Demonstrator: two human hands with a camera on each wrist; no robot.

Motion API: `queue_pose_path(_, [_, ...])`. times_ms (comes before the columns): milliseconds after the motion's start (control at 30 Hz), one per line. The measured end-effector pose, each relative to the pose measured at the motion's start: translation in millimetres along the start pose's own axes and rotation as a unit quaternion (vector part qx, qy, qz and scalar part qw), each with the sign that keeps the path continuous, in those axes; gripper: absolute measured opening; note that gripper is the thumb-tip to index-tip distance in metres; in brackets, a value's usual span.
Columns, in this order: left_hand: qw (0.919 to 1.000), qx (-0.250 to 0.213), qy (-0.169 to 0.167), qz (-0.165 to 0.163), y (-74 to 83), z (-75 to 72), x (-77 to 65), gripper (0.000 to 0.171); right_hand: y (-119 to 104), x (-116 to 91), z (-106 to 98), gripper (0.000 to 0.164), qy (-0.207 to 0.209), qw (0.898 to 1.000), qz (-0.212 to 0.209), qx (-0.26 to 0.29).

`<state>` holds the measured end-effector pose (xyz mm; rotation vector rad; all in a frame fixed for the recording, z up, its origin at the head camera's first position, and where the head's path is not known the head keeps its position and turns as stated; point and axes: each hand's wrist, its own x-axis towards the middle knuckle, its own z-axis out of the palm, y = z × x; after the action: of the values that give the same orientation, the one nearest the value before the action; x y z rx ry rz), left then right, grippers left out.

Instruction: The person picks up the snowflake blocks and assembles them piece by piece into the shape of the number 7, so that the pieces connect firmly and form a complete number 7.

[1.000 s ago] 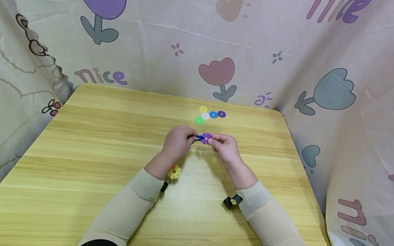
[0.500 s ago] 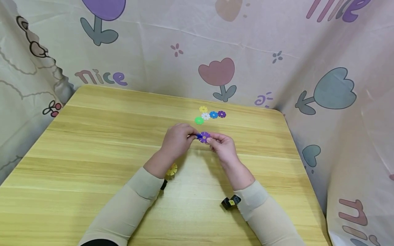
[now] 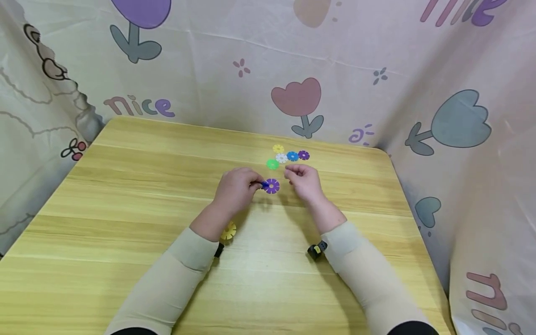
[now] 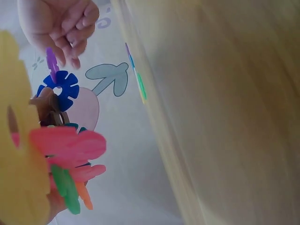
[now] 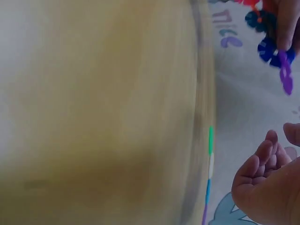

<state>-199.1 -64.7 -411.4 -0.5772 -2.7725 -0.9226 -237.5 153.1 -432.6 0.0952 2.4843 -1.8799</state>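
Note:
My left hand point(image 3: 235, 191) pinches a chain of slotted plastic snowflake discs, raised over the table. At its right end a purple disc point(image 3: 276, 184) sticks out past the fingertips, slotted into a dark blue disc point(image 4: 70, 88). Further along the chain, the left wrist view shows pink discs point(image 4: 70, 143), a green disc point(image 4: 65, 187), an orange disc point(image 4: 85, 194) and a large yellow disc point(image 4: 23, 183). Part of the chain is hidden behind the left hand and forearm in the head view. My right hand point(image 3: 305, 184) is apart from the purple disc, fingers loosely bent around nothing.
Toward the back of the wooden table point(image 3: 138, 186) several loose discs lie flat in a cluster: yellow point(image 3: 275, 149), green point(image 3: 270, 164), white point(image 3: 278, 159), blue point(image 3: 289, 157) and purple point(image 3: 307, 156). A printed curtain point(image 3: 201, 83) stands behind the table.
My right hand has let go of the purple disc and moved up, away from it, toward the loose discs. My left hand has shifted slightly left with the chain.

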Motion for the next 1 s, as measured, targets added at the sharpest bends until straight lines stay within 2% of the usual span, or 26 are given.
queue_pose_path(100, [1.0000,-0.002,-0.004,-0.003,-1.2,-0.2,0.1,0.009,-3,15,2,0.033,-0.003,0.997,-0.027,-0.070])
queue_pose_path(200, [1.0000,-0.006,-0.006,-0.004,-2.0,-0.5,-0.1,0.009,-4,29,5,0.037,-0.015,0.990,-0.047,-0.133])
queue_pose_path(333, [0.9999,-0.009,-0.007,-0.007,-3.9,-0.5,-0.4,0.009,-3,46,10,0.043,-0.040,0.977,-0.048,-0.202])
queue_pose_path(633, [0.9998,-0.012,-0.011,-0.011,-6.5,1.2,0.0,0.008,2,65,23,0.050,-0.070,0.959,-0.018,-0.274])
queue_pose_path(1000, [0.9995,-0.018,-0.017,-0.022,-8.6,3.5,-0.9,0.009,5,71,36,0.049,-0.081,0.930,0.000,-0.357])
